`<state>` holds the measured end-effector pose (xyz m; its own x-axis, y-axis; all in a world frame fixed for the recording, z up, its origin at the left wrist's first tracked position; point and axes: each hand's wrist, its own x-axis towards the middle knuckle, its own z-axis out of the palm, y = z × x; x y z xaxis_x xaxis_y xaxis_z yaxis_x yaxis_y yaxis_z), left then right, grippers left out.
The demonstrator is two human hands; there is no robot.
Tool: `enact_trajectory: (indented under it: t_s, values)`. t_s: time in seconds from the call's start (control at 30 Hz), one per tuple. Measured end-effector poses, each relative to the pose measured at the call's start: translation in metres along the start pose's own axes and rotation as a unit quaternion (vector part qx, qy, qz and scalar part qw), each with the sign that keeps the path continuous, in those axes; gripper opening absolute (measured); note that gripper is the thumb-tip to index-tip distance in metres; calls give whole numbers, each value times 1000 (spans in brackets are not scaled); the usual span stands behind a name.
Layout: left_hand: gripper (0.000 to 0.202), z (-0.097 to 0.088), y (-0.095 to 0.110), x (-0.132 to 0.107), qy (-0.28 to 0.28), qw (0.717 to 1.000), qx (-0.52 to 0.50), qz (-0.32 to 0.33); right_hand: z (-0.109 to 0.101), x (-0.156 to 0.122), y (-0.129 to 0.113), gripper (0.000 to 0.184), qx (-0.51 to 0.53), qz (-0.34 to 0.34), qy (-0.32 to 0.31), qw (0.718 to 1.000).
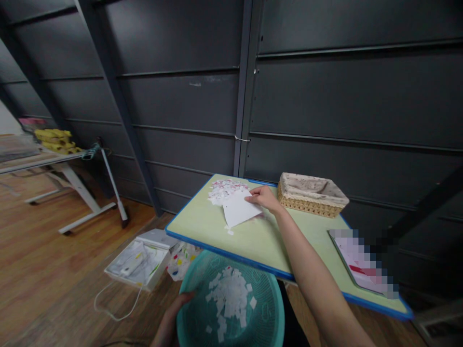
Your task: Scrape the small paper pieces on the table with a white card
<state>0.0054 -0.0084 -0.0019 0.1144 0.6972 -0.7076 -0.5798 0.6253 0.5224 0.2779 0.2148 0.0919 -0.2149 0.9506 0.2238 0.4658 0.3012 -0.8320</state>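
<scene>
My right hand [263, 197] reaches across the green table [202, 221] and grips the top edge of a white sheet of paper [238, 208]. The sheet lies slanted against a heap of small paper scraps [224, 190] at the table's far edge. My left hand [172, 315] holds the left rim of a teal plastic basin [260, 294] below the table's near edge, fingers curled over the rim. The basin holds several white paper scraps [229, 299].
A woven basket [311, 193] stands at the table's far right. A blurred-out sheet lies on the right part of the table. On the wooden floor at left lie an open white box [139, 260] with a cable and a spotted bag [183, 258]. Another table [43, 161] stands far left.
</scene>
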Motion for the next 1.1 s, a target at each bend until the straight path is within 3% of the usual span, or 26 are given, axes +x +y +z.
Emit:
enact_trajectory:
  t_s: [0.17, 0.3, 0.6, 0.8, 0.93, 1.1]
  values:
    - [76, -1, 0, -2, -8, 1000, -22, -17, -4, 0, 1, 31, 25, 18, -21, 999]
    - [71, 5, 1, -6, -2, 1000, 3, 4, -4, -2, -2, 34, 32, 18, -32, 999]
    - [83, 4, -1, -3, 12, 1000, 6, 12, -4, -2, -2, 32, 43, 26, -16, 999]
    - [72, 9, 1, -7, 17, 1000, -7, 3, -3, -1, -2, 33, 30, 20, -29, 999]
    - [85, 9, 1, -6, 8, 1000, 4, 0, -3, -1, 0, 34, 21, 18, -37, 999]
    - [83, 6, 1, -6, 6, 1000, -9, -12, -2, 0, -1, 32, -21, -14, 8, 1000]
